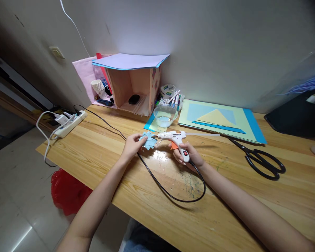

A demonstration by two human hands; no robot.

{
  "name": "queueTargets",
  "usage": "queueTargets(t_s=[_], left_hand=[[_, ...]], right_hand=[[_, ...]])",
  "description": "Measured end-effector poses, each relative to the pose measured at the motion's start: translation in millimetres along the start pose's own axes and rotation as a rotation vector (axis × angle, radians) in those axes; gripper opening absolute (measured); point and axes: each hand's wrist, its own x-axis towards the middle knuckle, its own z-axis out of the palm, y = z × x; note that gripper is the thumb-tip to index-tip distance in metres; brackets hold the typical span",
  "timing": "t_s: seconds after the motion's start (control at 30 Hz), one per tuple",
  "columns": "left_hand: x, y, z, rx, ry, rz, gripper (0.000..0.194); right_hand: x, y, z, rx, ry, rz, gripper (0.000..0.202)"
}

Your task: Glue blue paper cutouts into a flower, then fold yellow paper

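Observation:
Pinched in my left hand (133, 144) is a light blue paper flower (149, 141) with pointed, layered petals. My right hand (187, 154) is wrapped round the grip of a white hot glue gun (170, 135) with an orange trigger. The gun's nozzle points left and meets the flower near its middle; whether glue is coming out, I cannot tell. A long glue stick (203, 134) sticks out of the gun's back. From the grip, a black cord (173, 198) loops over the wooden table (157, 217).
Black scissors (265, 162) lie at the right, near stacked coloured paper (249, 120). Behind my hands stand a clear plastic bowl (166, 115), markers (176, 99) and an open box (136, 84). A power strip (71, 124) sits on the left edge, above a red bag (68, 192).

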Motion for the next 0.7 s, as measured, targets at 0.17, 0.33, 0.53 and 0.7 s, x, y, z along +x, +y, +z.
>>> queueTargets(t_s=[0.17,0.33,0.53,0.7], left_hand=[[-0.3,-0.3,-0.3,-0.004,0.003,0.004,0.03],[-1.1,2.1,-0.7,-0.02,0.024,-0.002,0.029],[-0.3,3.4,-0.7,-0.034,0.02,-0.007,0.03],[0.5,3.7,-1.0,-0.078,0.022,-0.018,0.032]], right_hand=[[0.0,0.1,-0.7,0.007,0.002,-0.022,0.026],[-0.5,1.4,-2.5,-0.032,-0.01,0.004,0.028],[-0.4,0.6,-2.7,-0.001,-0.013,-0.01,0.026],[-0.2,0.2,-1.7,-0.013,0.002,0.0,0.025]])
